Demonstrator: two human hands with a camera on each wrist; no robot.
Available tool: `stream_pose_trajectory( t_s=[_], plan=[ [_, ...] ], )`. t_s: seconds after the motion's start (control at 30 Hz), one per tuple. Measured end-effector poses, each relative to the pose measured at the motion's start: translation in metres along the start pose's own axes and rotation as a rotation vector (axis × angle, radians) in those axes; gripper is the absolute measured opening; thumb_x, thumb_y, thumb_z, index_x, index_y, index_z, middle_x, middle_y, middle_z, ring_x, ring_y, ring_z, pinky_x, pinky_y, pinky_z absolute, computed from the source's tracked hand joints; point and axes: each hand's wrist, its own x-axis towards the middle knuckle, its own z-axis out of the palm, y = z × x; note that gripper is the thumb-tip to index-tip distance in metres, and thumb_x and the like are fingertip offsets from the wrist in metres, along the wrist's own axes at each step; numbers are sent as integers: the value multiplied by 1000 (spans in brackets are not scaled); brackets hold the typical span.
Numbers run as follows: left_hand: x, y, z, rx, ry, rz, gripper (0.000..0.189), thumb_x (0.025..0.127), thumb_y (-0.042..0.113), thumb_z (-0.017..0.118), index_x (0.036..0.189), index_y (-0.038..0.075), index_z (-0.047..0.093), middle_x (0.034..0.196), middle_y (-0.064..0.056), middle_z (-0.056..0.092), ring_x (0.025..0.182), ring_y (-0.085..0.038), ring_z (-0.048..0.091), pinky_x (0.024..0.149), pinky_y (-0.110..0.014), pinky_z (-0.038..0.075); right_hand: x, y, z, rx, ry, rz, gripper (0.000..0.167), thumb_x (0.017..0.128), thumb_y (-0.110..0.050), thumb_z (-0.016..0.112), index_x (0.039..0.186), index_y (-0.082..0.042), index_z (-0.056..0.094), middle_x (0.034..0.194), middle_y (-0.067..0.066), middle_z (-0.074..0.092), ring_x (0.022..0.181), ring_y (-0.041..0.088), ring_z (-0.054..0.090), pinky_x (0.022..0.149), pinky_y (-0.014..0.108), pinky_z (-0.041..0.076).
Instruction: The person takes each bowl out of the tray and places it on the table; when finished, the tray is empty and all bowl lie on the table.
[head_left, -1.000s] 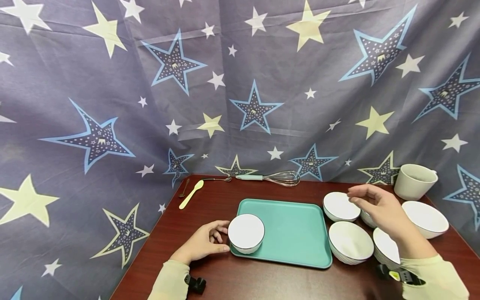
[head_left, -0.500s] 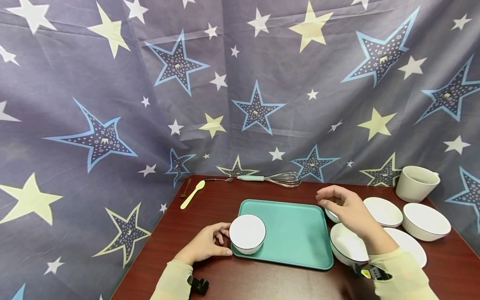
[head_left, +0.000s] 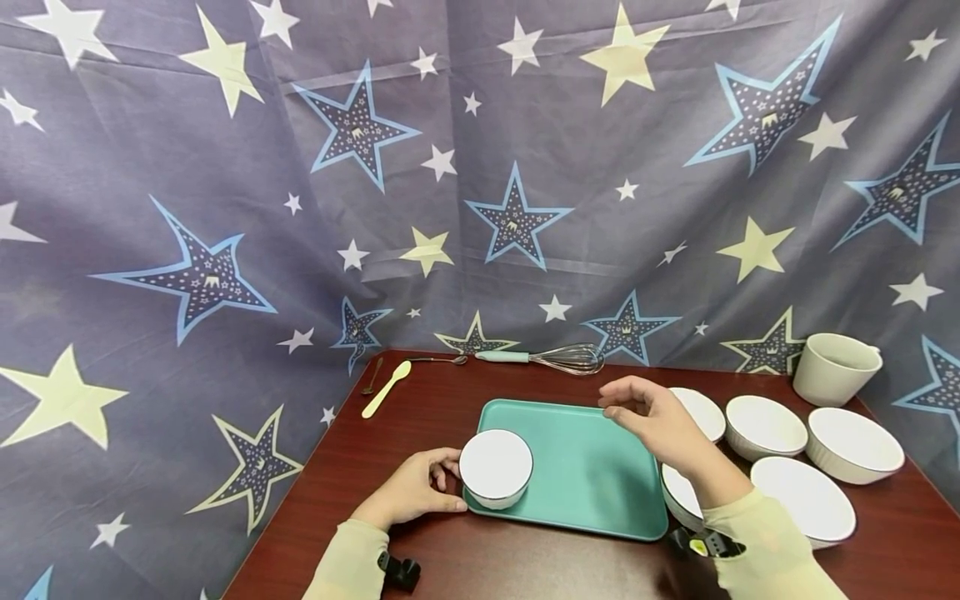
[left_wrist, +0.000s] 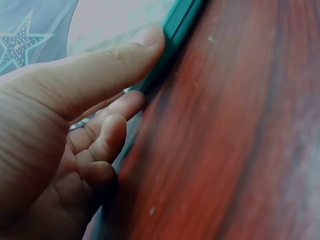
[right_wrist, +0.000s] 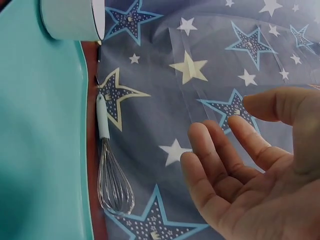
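Note:
A white bowl [head_left: 495,468] with a dark rim stands on the left end of a teal tray [head_left: 585,467]. Beside it is my left hand [head_left: 412,487], its thumb reaching the tray's edge in the left wrist view. The fingers there are loosely bent; whether they touch the bowl is hard to see. My right hand [head_left: 663,425] hovers over the tray's right side, holding nothing. Its fingers are loosely curved in the right wrist view. Under the right forearm, a front bowl [head_left: 681,496] and a rear bowl [head_left: 699,412] are partly hidden.
More white bowls stand at right: a ribbed bowl [head_left: 765,425], a front bowl [head_left: 802,500] and an outer bowl [head_left: 855,443]. Behind them is a mug [head_left: 836,367]. A whisk [head_left: 540,357], a yellow spoon [head_left: 386,390] and small metal spoons lie along the back left.
My right hand has moved left from above the bowls to over the tray's right side, uncovering bowls behind it. The left hand and the bowl beside it have stayed in place.

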Motion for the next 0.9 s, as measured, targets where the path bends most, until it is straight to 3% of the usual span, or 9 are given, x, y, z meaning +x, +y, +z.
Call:
stream_pose_trajectory(
  t_s=[0.23, 0.47, 0.9],
  plan=[
    [1, 2, 3, 10, -1, 4, 62, 75, 36, 96, 128, 22, 68, 104, 7, 65, 78, -11, 59, 71, -27, 51, 7, 3, 14, 27, -36, 37, 20, 100, 0, 66, 119, 3, 67, 111, 17, 72, 98, 30, 72, 78, 29, 57],
    [1, 3, 3, 13, 6, -12, 62, 75, 35, 97, 128, 23, 68, 104, 8, 65, 80, -12, 59, 70, -28, 51, 14, 7, 34, 19, -61, 78, 19, 100, -2, 66, 119, 0, 68, 107, 14, 72, 94, 29, 72, 76, 32, 58],
    [0, 4, 3, 12, -1, -26, 61, 75, 35, 97, 127, 23, 68, 104, 7, 65, 80, -12, 59, 70, -27, 51, 18, 17, 71, 58, -155, 207, 40, 95, -5, 65, 135, 1, 60, 115, 15, 69, 98, 31, 69, 84, 49, 58]
  ],
)
